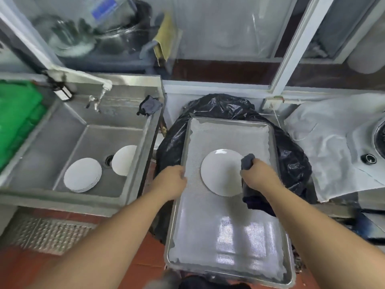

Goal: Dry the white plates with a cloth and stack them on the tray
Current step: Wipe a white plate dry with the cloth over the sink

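One plate (221, 174) lies on my tray (227, 226).
My right hand (257, 174) grips the soft cloth (248, 161); left hand (170, 181) holds the tray rim. Plates feel hard, slippery, breakable, so I'd lift by the edge.

Soft daylight, window glare on the tray (239, 247), blurred, wide-angle-bent edges.

My two forearms bare from elbow to wrist, no sleeves in view, my left hand (171, 180) and my right hand (257, 176) ungloved, no watch, no rings, no bracelets, fingers mostly hidden from view
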{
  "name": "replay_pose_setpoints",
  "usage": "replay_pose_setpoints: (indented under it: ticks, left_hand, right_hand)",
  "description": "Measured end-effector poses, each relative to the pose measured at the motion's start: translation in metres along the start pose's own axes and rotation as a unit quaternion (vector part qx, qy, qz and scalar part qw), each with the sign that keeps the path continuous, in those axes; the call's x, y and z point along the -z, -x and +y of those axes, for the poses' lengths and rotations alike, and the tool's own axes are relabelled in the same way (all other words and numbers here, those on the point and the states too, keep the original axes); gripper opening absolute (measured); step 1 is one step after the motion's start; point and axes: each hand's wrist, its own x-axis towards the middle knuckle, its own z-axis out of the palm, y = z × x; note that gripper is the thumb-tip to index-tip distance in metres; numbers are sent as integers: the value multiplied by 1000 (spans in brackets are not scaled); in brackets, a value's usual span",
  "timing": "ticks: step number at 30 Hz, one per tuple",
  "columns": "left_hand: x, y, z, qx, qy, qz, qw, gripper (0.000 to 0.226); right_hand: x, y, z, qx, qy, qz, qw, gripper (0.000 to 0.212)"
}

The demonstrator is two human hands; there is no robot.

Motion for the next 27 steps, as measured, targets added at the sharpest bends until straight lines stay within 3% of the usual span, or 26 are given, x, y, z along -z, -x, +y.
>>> replay_pose_setpoints:
  ticks: [4, 7, 14, 19, 25, 27]
  left_hand:
    - [17, 39, -47, 32, -47, 40, 998, 50]
    - [37, 67, -90, 55, -61, 63, 995, 47]
    - [83, 149, -214, 103, -81, 107, 986, 49]
    - [104, 215, -302, 126, -88, 145, 977, 38]
    - [131, 272, -382, 159, -93, 171, 968, 42]
    - [141, 282, -402, 176, -86, 172, 965, 38]
  right_hand:
    - [-16, 29, -52, 94, 52, -19, 994, 3]
    - [-39, 52, -93, 168, 116, -30, 979, 3]
    - [-109, 118, -209, 263, 245, -42, 932, 44]
    - [-182, 174, -283, 310, 267, -50, 911, 41]
    - [-262, 231, -361, 356, 277, -46, 891, 44]
    - [-283, 239, -385, 376, 316, -57, 869, 46]
